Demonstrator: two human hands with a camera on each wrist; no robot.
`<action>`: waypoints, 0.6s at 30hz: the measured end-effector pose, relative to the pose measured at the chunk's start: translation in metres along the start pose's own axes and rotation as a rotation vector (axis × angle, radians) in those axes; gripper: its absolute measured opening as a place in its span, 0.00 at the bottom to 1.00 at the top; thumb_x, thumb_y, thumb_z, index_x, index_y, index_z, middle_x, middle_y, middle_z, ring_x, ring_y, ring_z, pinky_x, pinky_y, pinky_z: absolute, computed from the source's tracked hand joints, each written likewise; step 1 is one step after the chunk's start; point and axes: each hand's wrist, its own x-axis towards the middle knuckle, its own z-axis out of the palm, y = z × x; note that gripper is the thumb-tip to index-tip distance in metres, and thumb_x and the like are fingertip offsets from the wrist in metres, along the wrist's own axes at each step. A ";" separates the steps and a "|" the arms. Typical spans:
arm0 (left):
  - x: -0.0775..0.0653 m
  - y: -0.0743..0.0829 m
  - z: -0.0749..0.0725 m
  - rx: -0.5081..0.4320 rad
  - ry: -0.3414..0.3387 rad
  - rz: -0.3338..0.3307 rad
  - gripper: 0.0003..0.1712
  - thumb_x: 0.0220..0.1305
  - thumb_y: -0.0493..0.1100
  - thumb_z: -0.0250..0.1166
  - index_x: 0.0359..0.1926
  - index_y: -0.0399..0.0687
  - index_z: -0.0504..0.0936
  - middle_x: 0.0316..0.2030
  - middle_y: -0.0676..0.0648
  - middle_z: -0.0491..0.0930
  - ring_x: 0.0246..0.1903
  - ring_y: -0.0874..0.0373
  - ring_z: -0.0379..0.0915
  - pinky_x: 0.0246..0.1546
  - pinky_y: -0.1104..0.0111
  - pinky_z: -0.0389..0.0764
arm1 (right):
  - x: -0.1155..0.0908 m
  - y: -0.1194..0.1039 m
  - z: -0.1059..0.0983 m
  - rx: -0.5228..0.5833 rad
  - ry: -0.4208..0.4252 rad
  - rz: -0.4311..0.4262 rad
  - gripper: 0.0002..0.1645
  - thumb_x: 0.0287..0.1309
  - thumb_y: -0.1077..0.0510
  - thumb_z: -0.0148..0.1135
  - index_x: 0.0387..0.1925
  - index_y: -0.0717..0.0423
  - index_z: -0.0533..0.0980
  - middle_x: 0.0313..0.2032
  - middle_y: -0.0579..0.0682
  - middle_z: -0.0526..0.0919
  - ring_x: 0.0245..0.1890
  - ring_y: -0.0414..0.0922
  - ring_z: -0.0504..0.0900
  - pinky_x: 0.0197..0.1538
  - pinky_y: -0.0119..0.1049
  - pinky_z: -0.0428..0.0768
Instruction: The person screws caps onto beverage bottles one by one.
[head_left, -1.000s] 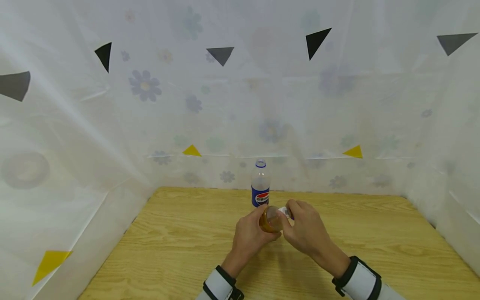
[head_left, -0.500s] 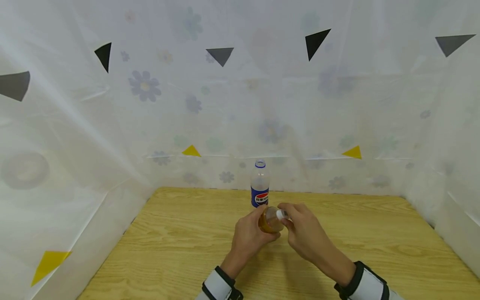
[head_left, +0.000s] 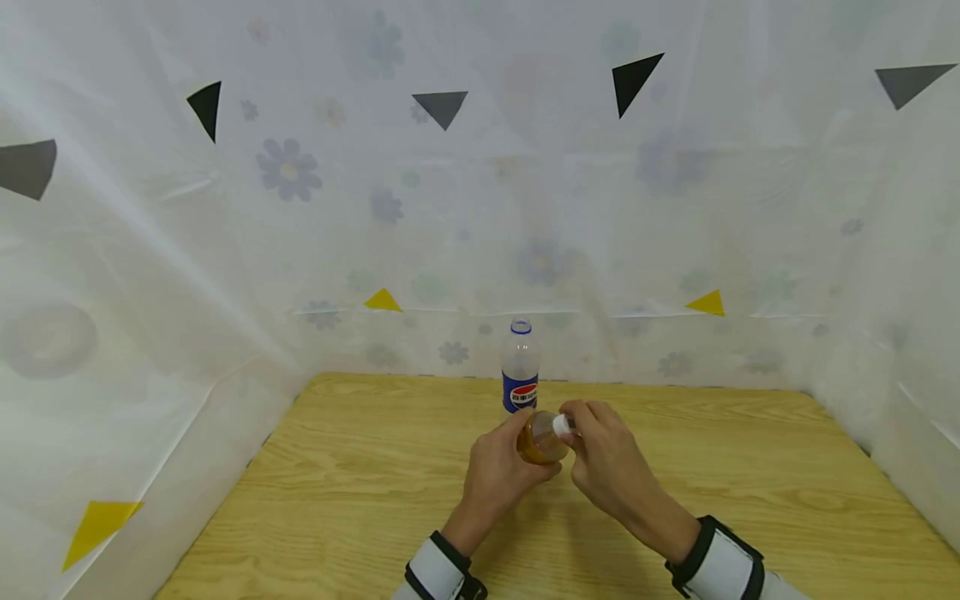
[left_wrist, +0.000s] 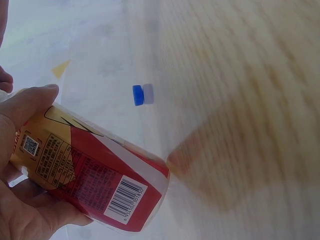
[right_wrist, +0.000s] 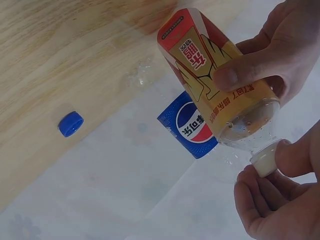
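Note:
My left hand point(head_left: 497, 471) grips a clear bottle point(head_left: 538, 442) with amber liquid and a red-and-gold label point(right_wrist: 200, 65). The bottle tilts, its neck toward my right hand point(head_left: 613, 467). At that neck, thumb and fingers of the right hand pinch a white cap point(right_wrist: 266, 161); part of the cap is hidden behind them. Just beyond both hands stands an uncapped clear bottle point(head_left: 521, 367) with a blue Pepsi label point(right_wrist: 187, 125), its base hidden by the left hand and the held bottle in the head view. A loose blue cap point(right_wrist: 70, 123) lies on the table.
The wood-grain table point(head_left: 360, 483) reaches back to a white plastic sheet point(head_left: 465, 225) with flower prints, which also hangs at both sides. Black, grey and yellow triangles are on the sheet.
My right hand's fingers have shifted and turned slightly at the white cap, showing more of it now. The left hand and the held bottle stay almost still.

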 end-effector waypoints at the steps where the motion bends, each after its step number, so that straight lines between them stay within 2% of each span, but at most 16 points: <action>1: 0.000 0.000 0.000 0.001 0.000 -0.001 0.39 0.45 0.50 0.84 0.60 0.55 0.79 0.49 0.51 0.87 0.45 0.57 0.86 0.43 0.66 0.86 | 0.000 0.000 0.000 -0.003 0.005 -0.004 0.18 0.50 0.74 0.71 0.43 0.63 0.77 0.37 0.56 0.80 0.36 0.49 0.80 0.36 0.42 0.83; 10: 0.000 0.001 0.000 0.004 0.004 -0.007 0.39 0.45 0.50 0.84 0.60 0.57 0.79 0.49 0.52 0.87 0.45 0.57 0.86 0.43 0.66 0.86 | 0.000 0.002 0.004 -0.022 0.021 0.005 0.16 0.48 0.72 0.71 0.39 0.62 0.76 0.34 0.55 0.79 0.34 0.49 0.77 0.36 0.42 0.81; 18: -0.001 0.002 0.001 0.008 0.014 -0.014 0.39 0.45 0.50 0.84 0.60 0.57 0.79 0.49 0.52 0.87 0.46 0.57 0.86 0.44 0.66 0.86 | 0.002 0.004 0.007 -0.043 0.038 -0.014 0.13 0.49 0.68 0.72 0.35 0.61 0.75 0.28 0.52 0.76 0.29 0.46 0.73 0.35 0.41 0.75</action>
